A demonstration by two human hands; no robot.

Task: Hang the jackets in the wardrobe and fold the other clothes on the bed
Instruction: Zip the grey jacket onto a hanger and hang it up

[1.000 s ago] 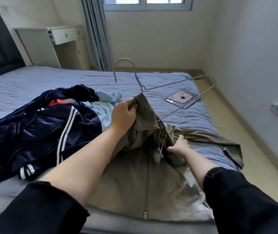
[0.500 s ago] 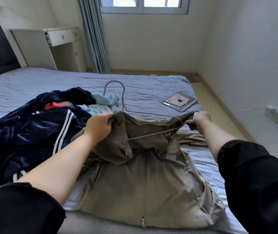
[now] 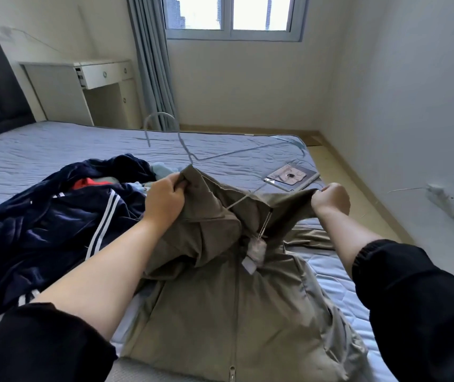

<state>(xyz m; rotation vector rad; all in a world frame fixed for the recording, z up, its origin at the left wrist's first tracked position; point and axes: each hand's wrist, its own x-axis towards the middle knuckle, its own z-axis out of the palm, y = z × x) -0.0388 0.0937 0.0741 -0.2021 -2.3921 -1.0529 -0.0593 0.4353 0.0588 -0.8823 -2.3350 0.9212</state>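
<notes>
Both labels sit at the neck opening of the olive jacket [image 3: 220,312]. A pale hang tag [image 3: 257,248] hangs on a thin string, and a white sewn-in label [image 3: 249,265] lies just below it. The print on both is too small to read.

The jacket lies front-up on the near edge of the bed [image 3: 82,144]. The fabric is smooth and matt. A closed centre zip ends in a metal pull [image 3: 232,377] at the hem.

The collar and shoulders are raised off the mattress. The left hand [image 3: 163,199] grips the bunched left shoulder fabric, with its fingers [image 3: 177,186] curled round the fold. The right hand [image 3: 330,199] is clenched on the right shoulder edge and pulls it taut.

A thin wire hanger [image 3: 184,146] is partly inside the jacket:
- The round hook stands above the collar.
- One bare arm reaches out to the right over the bed.
- The lower bar runs into the neck opening.

Left of the jacket lies a crumpled navy velour garment [image 3: 41,230] with white stripes. It lies over a red item [image 3: 88,183] and a light blue garment [image 3: 162,169].

The bed cover is quilted and blue-grey. A tablet [image 3: 292,177] with an illustrated cover lies flat near the far right corner; its print cannot be read. A white power strip [image 3: 446,201] lies on the floor by the right wall. A white table [image 3: 101,70] with drawers stands beside a pleated grey curtain [image 3: 151,59].
</notes>
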